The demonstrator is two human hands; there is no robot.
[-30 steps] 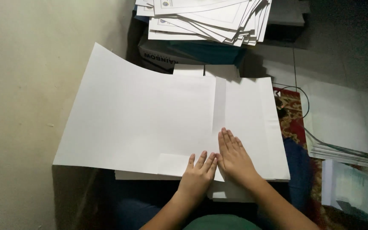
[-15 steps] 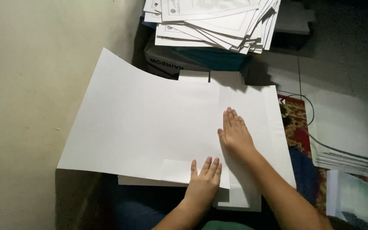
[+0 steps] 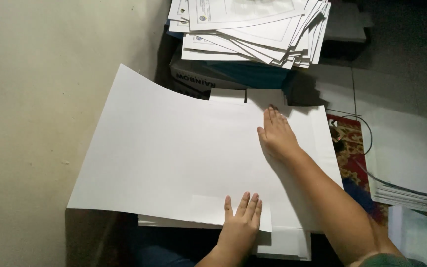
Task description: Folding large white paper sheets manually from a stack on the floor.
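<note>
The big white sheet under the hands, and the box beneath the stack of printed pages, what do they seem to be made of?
The big white sheet looks like thick matte paper or thin card: its left part curves up without creasing, and both hands, left hand and right hand, lie flat on it. The box looks like printed cardboard, dark with straight edges, though it is dimly lit.

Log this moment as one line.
left hand: flat on near edge of large white sheet | right hand: flat on sheet's far right part | behind: printed paper stack on box
</note>
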